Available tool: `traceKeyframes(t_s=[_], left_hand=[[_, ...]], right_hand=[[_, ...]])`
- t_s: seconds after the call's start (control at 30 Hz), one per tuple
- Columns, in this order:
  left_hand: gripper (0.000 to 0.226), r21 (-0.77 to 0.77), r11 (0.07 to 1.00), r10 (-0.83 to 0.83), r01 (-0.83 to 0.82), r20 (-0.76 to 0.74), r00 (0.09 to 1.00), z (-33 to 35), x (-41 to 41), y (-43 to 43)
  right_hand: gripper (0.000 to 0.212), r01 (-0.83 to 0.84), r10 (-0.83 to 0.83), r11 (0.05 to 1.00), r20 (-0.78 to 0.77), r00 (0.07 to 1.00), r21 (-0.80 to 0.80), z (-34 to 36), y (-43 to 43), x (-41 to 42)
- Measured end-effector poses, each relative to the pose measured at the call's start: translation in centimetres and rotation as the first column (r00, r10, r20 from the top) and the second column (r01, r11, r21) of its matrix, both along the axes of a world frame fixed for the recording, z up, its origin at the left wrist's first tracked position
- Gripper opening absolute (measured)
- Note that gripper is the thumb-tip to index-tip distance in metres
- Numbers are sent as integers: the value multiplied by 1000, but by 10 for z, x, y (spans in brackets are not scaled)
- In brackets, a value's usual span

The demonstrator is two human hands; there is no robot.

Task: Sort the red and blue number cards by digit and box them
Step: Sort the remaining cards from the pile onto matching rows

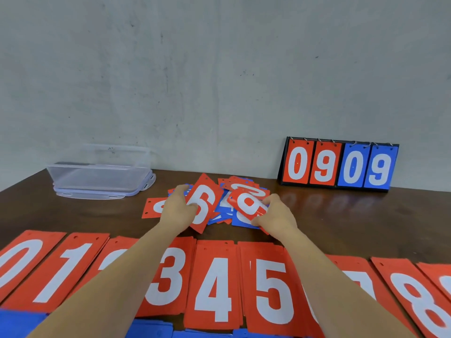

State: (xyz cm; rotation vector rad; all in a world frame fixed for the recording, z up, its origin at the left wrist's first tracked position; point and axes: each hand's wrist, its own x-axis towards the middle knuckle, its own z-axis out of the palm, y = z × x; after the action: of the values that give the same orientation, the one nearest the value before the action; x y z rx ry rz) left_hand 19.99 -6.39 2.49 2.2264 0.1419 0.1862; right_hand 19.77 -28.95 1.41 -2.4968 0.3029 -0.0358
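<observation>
Now our left hand [179,208] pinches the red rectangular 6 card [206,203], our right hand [277,215] the red rectangular 8 card [247,201] by its edges; dark wooden counter [353,220] spreads right of both

dark wooden table [341,215] | clear box [102,174] far-left | scoreboard [339,164] far-right | mixed card pile [225,203] centre | red stacks [214,284] near
</observation>
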Motion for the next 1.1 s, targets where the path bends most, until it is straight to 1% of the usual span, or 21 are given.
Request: traceKeyframes(t_s=[0.07,0.2,0.3,0.33,0.4,0.47,0.63,0.7,0.8,0.9,0.97,1.0,1.07,1.1], left_hand=[[50,-94,995,34,-36,-25,999,5,0,-1],[38,-220,973,67,-76,-50,997,13,-4,-3],[35,-228,970,82,-88,-38,996,20,-11,-5],[35,-219,971,89,-95,-36,995,23,-13,-7],[34,-226,969,98,-100,-21,995,28,-19,-10],[33,-239,966,102,-101,-10,995,32,-25,-13],[36,-299,952,65,-66,-14,998,39,-48,-27],[35,-333,941,46,-54,-31,998,39,-57,-33],[41,-395,918,11,-38,-72,997,38,-70,-42],[27,-462,887,-37,10,-49,998,33,-83,-55],[40,-489,871,-83,46,-55,995,26,-88,-64],[38,-498,865,-123,69,-77,989,24,-92,-71],[18,-494,862,-197,111,-126,972,23,-105,-89],[13,-498,859,-217,118,-145,965,21,-107,-95]], right_hand=[[70,-25,23,996,30,999,90,1,-1,-1],[49,-40,10,967,119,993,251,5,-5,-4],[44,-35,-21,950,175,984,309,13,-9,-9],[37,-39,-31,939,198,980,341,16,-10,-11],[17,-49,-54,900,223,973,433,25,-13,-18],[8,-54,-63,877,226,972,477,32,-18,-25],[8,-41,-83,858,218,972,513,41,-32,-46],[9,-41,-96,844,227,969,534,43,-39,-56],[13,-50,-107,832,249,963,553,46,-50,-71],[17,-55,-130,821,280,951,568,49,-67,-87],[18,-42,-160,815,295,942,578,52,-80,-100],[18,-32,-175,819,303,937,573,53,-87,-107],[18,-12,-202,825,315,927,565,55,-103,-123],[16,-8,-210,821,315,926,571,56,-108,-128]])
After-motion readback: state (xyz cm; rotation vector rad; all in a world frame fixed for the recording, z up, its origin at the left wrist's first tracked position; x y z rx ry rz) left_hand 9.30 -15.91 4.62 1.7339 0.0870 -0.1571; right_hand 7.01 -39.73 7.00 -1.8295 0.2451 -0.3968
